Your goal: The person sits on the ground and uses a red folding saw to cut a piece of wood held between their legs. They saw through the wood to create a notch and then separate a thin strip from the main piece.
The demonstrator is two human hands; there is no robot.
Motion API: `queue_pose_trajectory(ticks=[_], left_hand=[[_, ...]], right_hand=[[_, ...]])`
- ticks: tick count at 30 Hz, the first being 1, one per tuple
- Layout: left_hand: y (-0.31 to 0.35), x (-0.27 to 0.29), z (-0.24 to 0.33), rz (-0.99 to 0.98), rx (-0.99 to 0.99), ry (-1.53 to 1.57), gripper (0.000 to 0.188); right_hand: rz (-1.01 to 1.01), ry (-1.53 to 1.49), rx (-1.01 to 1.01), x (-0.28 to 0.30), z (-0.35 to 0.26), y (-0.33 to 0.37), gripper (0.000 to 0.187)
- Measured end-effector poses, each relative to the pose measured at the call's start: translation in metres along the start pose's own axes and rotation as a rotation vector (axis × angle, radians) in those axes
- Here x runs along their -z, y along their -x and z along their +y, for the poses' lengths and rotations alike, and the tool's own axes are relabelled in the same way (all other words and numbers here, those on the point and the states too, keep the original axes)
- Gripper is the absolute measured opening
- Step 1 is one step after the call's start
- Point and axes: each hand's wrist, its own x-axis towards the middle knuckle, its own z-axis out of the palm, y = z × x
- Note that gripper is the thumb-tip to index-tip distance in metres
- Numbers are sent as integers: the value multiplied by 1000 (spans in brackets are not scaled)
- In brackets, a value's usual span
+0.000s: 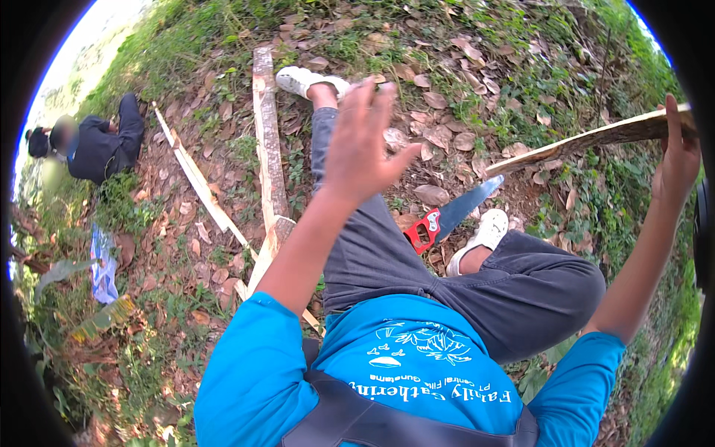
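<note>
My left hand (365, 149) is raised over my outstretched leg, slightly blurred, with its fingers extended and the thumb apart. It holds nothing. At the far right, my right hand (676, 156) grips the end of a long wooden slab (596, 141) with a bark-covered side and a pale cut edge. The slab slopes down toward the middle, its far end close to the tip of a handsaw (469, 206). That saw, with a red handle (423, 231), lies between my legs on the leafy ground.
A bark-edged plank (269, 141) lies left of my foot. Farther left is a thin split wood strip (197, 179), and pale wood pieces (267, 253) lie near my left forearm. A person in dark clothes (108, 145) sits at far left, above a blue-white plastic bag (103, 264).
</note>
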Motion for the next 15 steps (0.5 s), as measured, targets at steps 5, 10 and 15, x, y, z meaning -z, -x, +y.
queue_pose_trajectory(ticks=[5, 10, 15], left_hand=[[-92, -7, 124, 148, -315, 219, 98], [-132, -27, 152, 70, -351, 108, 95], [-116, -50, 115, -251, -153, 165, 47]], right_hand=[[180, -218, -307, -42, -54, 56, 42], [413, -530, -544, -90, -75, 117, 41], [137, -564, -726, -118, -36, 173, 38]])
